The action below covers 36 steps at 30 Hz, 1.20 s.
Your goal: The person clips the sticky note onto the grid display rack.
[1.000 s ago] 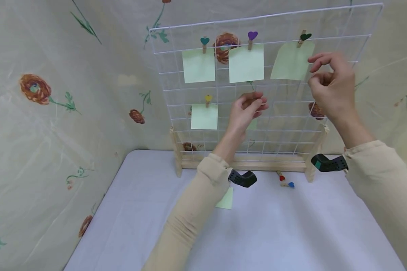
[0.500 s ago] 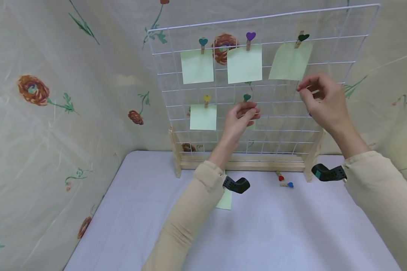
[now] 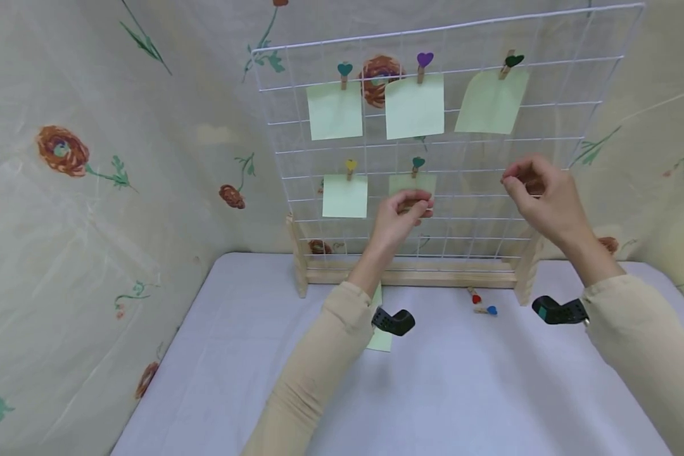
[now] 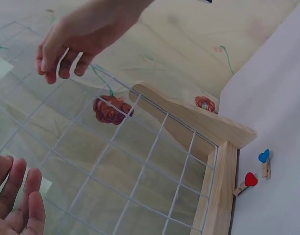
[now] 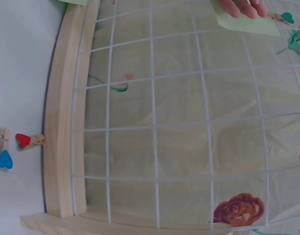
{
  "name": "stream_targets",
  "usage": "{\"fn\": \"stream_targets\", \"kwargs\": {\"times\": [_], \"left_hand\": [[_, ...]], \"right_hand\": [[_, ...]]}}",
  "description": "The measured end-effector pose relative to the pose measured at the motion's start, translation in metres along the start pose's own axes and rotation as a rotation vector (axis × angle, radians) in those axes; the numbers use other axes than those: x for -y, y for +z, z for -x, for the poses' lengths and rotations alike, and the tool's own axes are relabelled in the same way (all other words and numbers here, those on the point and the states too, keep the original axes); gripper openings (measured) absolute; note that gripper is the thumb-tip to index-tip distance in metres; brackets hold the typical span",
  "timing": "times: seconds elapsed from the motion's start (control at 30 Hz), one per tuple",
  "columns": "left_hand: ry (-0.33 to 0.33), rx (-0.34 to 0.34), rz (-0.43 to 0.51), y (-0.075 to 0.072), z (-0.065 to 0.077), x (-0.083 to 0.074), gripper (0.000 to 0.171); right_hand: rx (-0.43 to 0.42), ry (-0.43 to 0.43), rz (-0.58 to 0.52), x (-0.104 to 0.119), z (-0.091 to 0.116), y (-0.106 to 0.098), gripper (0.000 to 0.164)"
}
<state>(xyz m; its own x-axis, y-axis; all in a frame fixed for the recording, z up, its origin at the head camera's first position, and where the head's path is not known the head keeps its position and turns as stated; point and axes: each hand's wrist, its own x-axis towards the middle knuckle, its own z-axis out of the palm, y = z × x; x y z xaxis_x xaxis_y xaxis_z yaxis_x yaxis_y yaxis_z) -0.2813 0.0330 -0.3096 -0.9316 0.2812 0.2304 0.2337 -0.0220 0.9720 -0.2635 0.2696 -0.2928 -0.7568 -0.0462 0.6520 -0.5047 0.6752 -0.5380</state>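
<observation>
In the head view my left hand (image 3: 399,218) is in front of a pale green paper note (image 3: 413,182), its fingers loosely bent and overlapping the note's lower part. A wooden clothespin with a green heart (image 3: 418,163) clips that note to the white wire grid (image 3: 473,196). My right hand (image 3: 547,199) hovers before the grid's right side. Seen from the left wrist, the right hand (image 4: 86,36) has loosely curled fingers with nothing between them. Other notes hang from heart clothespins: a top row of three, and one note (image 3: 344,196) under a yellow heart clothespin (image 3: 350,166).
On the white table (image 3: 462,392) lie a red heart clothespin (image 3: 475,296) and a blue heart clothespin (image 3: 487,310), near the grid's wooden stand (image 3: 450,278). More green paper (image 3: 380,340) lies partly behind the left forearm. A flower-patterned sheet (image 3: 165,158) hangs behind.
Both hands have come down along the grid, the right one farther, away from the top right note. The green heart clothespin and its note's upper part now show above the left hand.
</observation>
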Motion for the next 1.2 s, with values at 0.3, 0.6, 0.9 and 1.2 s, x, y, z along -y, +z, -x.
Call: {"fn": "stream_targets", "kwargs": {"times": [0.3,0.6,0.9,1.2], "left_hand": [[0.005,0.035,-0.089,-0.007,0.007,0.015,0.024],[0.089,0.062,-0.266,-0.013,0.014,0.030,0.021],[0.061,0.056,-0.304,-0.019,0.009,0.070,0.021],[0.013,0.055,-0.371,-0.025,0.016,0.085,0.021]], "right_hand": [[0.046,0.018,0.050,-0.012,0.016,0.008,0.015],[0.066,0.018,0.042,-0.022,0.028,0.016,0.013],[0.113,0.049,0.062,-0.030,0.047,0.020,0.016],[0.155,0.105,0.046,-0.040,0.064,0.029,0.021]]}}
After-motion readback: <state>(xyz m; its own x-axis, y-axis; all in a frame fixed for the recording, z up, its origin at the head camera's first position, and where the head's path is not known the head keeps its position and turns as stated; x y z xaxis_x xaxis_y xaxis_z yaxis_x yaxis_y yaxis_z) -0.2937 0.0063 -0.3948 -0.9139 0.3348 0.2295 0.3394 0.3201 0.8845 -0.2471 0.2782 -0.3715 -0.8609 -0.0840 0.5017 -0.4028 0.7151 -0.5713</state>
